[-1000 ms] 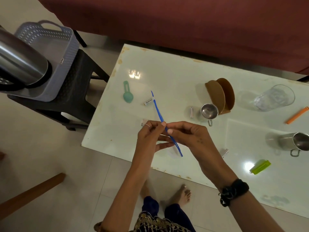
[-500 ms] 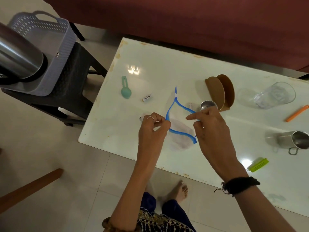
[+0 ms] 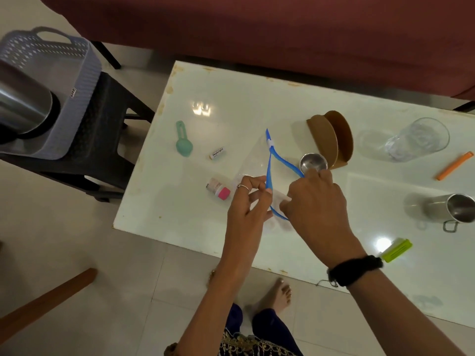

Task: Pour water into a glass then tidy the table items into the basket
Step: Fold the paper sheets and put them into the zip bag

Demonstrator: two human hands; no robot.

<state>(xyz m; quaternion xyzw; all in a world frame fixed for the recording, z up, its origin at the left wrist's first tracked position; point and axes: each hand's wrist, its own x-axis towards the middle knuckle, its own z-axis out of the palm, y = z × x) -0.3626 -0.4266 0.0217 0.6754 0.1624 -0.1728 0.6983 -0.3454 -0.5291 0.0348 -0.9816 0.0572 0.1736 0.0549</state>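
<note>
Over the white table's (image 3: 231,104) near edge I hold a clear zip bag (image 3: 268,165) with a blue zipper rim, its mouth pulled open. My left hand (image 3: 246,201) pinches the left side of the rim and my right hand (image 3: 316,201) grips the right side. A clear glass (image 3: 416,140) stands at the far right of the table. The grey basket (image 3: 74,80) sits on a black stool (image 3: 102,129) to the left, with a steel flask (image 3: 23,104) lying in it.
On the table lie a teal scoop (image 3: 183,141), a small white tube (image 3: 218,153), a pink-capped bottle (image 3: 218,189), a small steel cup (image 3: 313,162), a brown holder (image 3: 329,140), an orange clip (image 3: 455,165), a steel mug (image 3: 457,209) and a green clip (image 3: 397,249). A maroon sofa (image 3: 257,29) runs behind.
My hands have drawn apart and pulled the shut bag's blue rim open into a wide loop. The pink-capped bottle now shows left of my left hand.
</note>
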